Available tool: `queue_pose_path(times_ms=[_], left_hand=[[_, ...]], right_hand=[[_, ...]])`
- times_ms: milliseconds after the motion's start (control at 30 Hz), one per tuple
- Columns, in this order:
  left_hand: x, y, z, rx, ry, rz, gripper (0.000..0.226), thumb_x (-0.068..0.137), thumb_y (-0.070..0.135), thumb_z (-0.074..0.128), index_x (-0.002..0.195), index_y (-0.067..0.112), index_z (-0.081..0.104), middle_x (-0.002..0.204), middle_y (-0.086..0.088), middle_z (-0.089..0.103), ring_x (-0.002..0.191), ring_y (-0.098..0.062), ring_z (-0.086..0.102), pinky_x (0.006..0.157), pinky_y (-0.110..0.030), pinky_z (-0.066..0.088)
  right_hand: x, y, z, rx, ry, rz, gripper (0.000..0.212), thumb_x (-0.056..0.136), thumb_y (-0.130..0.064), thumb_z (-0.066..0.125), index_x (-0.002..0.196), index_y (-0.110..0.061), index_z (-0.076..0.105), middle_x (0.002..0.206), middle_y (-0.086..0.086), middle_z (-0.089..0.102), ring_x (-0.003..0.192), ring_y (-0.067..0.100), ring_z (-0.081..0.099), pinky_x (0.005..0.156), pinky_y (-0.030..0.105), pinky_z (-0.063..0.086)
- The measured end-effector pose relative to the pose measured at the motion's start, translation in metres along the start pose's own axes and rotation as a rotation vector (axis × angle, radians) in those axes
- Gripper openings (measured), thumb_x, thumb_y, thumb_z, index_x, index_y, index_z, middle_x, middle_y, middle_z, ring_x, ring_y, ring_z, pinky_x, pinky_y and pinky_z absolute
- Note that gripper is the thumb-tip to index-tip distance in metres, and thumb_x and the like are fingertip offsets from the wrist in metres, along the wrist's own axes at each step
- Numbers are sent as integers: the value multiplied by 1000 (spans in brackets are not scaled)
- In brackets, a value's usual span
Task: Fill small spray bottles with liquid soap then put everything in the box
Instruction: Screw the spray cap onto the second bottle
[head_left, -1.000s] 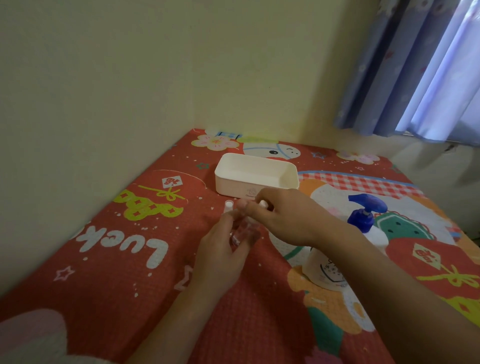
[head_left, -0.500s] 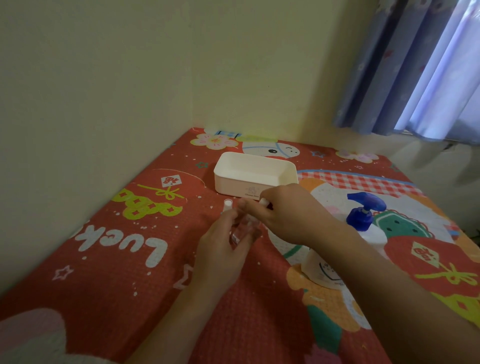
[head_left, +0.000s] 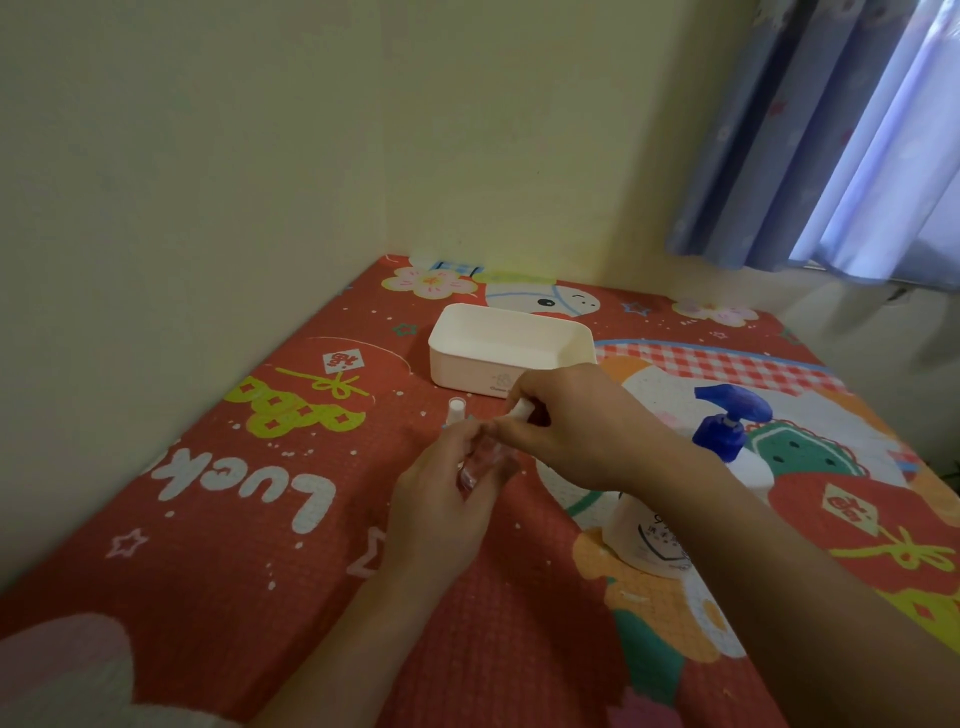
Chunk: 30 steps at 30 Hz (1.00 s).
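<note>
Gripping a small clear spray bottle, the fingers of the left hand curl round its body and hold it low over the mat, near the middle of the scene. Fingers and thumb of the right hand pinch together on the bottle's white spray top at the neck; whether the top is seated or lifted free cannot be told. Both forearms enter from the near edge, the right one crossing in from the near right.

Just left of the hands stands a second small bottle, of which only the white cap shows clearly, upright on the mat. Immediately beyond the hands sits an open white rectangular box, its interior showing no contents. To the right, partly hidden by the right forearm, stands a white liquid soap bottle with a blue pump head, upright.

All items rest on a red cartoon-printed mat bearing the word "Luck", set in a corner of pale yellow walls. A blue curtain hangs at far right.
</note>
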<state>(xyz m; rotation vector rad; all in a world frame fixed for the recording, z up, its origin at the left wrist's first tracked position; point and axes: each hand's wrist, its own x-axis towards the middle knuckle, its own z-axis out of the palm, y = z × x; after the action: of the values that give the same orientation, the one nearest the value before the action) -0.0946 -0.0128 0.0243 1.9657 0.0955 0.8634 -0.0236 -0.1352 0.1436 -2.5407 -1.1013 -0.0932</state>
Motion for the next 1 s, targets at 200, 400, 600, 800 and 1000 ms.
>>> queue_pose_path(times_ms=[200,400,600,800,1000], left_hand=[[-1,4,3,107,111,74,36,87,38,70,120,33,56,103,12,73,91,-2,68,72,-19,53],[0,5,5,108,91,23,34,85,42,71,116,35,57,98,14,73,86,-2,69,68,-23,53],[1,1,5,56,57,-16,32,84,47,66,113,38,55,98,16,72,86,-3,69,68,-35,57],[5,-13,2,139,34,-60,42,84,48,68,122,33,57,110,14,66,99,-3,64,77,-37,58],[9,-17,-10,213,196,-68,6,93,19,59,93,24,62,80,14,65,68,-1,59,59,-20,44]], right_hand=[[3,-6,5,-40,60,56,30,89,-44,57,82,-17,66,69,-4,65,62,7,56,50,23,39],[0,-5,11,0,87,122,28,89,-46,58,81,-20,62,67,-9,59,60,3,51,49,20,33],[-10,6,28,144,92,98,27,90,-45,57,71,-27,53,64,-6,55,57,7,48,50,22,32],[0,18,38,63,223,176,31,91,-46,53,78,-20,62,70,-5,61,63,11,56,56,29,47],[15,26,62,40,194,218,36,97,-43,43,79,-18,62,72,-1,66,65,15,60,63,35,54]])
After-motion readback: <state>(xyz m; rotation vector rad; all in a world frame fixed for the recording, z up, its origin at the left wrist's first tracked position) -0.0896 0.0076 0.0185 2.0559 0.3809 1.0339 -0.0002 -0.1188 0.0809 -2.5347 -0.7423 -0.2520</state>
